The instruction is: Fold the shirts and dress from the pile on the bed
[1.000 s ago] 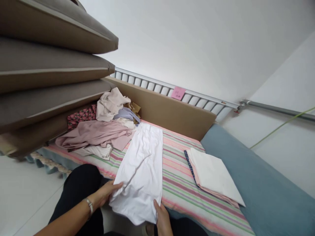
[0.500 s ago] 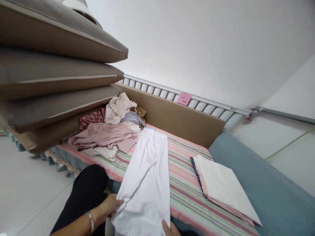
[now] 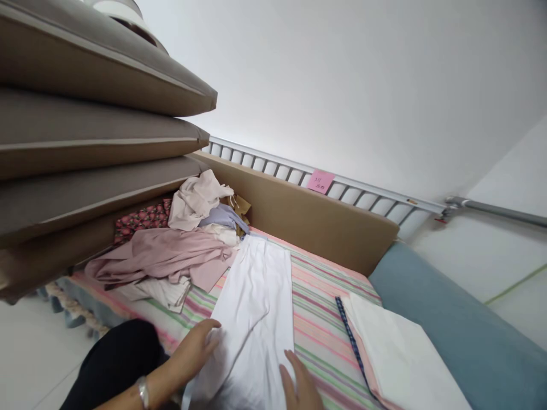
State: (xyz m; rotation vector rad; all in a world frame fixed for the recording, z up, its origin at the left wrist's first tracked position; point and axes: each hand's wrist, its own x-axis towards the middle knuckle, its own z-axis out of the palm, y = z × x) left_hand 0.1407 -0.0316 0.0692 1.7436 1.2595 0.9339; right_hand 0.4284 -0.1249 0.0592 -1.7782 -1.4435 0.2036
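White pants (image 3: 256, 319) lie lengthwise on the striped sheet (image 3: 333, 341), waistband toward the back, with creases down the left side. My left hand (image 3: 194, 350), a silver bangle on its wrist, is at their left edge, fingers stretched out over the cloth. At the right edge rests my right hand (image 3: 301, 384), its fingers apart and grasping nothing. The lower end of the pants runs out of the picture at the bottom.
Left of the pants is a heap of loose clothes, with a pink garment (image 3: 166, 256) in front. Folded clothes (image 3: 401, 347) are stacked at the right. Grey cushions (image 3: 98, 125) tower at the left. A brown board (image 3: 307, 216) stands along the back rail.
Both hands have let go of the pants' lower edges and moved farther up along the sides, with fingers opened. The view has shifted slightly.
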